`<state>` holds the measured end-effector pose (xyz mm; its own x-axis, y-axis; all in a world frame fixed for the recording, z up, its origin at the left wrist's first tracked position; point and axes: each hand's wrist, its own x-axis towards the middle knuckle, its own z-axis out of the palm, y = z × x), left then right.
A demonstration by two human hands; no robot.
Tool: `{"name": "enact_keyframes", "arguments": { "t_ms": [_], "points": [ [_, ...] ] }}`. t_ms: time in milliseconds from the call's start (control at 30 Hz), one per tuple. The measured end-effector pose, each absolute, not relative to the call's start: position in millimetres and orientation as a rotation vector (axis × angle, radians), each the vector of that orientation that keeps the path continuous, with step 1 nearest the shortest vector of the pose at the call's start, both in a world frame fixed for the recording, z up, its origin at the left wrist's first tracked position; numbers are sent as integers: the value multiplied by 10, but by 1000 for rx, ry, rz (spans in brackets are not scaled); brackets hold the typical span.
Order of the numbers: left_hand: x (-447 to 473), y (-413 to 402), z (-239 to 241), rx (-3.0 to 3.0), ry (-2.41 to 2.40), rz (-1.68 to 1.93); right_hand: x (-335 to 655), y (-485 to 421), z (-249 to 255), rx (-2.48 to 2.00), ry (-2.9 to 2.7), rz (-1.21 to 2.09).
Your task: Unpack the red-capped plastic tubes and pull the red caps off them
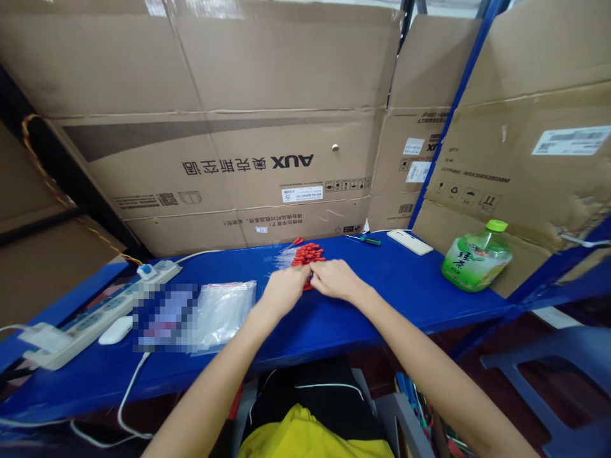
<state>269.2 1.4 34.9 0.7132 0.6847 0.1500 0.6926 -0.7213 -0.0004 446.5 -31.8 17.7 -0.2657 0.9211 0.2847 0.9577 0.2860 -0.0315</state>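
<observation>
A pile of small red-tipped pieces with thin, clear stems (308, 253) lies on the blue tabletop, stems toward the left. My left hand (287, 287) and my right hand (334, 278) meet at the near edge of this pile, fingers curled and almost touching each other. Both hands are closed, and whatever sits between the fingertips is hidden behind them. A few red tips peek out below and between the hands. To the left of my left hand lies a stack of clear zip bags (225, 315).
A power strip (102, 318), a white rounded case (116, 330) and a pixelated phone-like item (167, 317) lie left. A screwdriver (367, 240), a white flat object (409, 242) and a green drink bottle (476, 257) stand or lie right. Cardboard (286, 76) walls the back.
</observation>
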Motion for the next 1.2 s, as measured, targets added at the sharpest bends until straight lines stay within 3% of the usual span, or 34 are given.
{"name": "enact_keyframes", "arguments": {
  "t_ms": [133,267,600,833,1033,1200],
  "points": [
    [2708,494,591,-2821,-981,-408,4542,104,425,-1673,-2160,-364],
    [2618,753,424,-2863,-938,-444,4511,324,280,-1602,-2183,-409],
    [2680,663,353,-2806,-1072,-413,4471,409,104,-1646,-2118,-510],
    [2412,751,411,-2607,-1430,-555,5162,387,28,-2030,-1438,-438],
    [2648,650,310,-2990,-851,-614,4978,576,-179,-1675,-1857,-180],
    [2637,573,296,-3151,-764,-423,4956,566,-251,-1793,-1830,-104]
  ]
}}
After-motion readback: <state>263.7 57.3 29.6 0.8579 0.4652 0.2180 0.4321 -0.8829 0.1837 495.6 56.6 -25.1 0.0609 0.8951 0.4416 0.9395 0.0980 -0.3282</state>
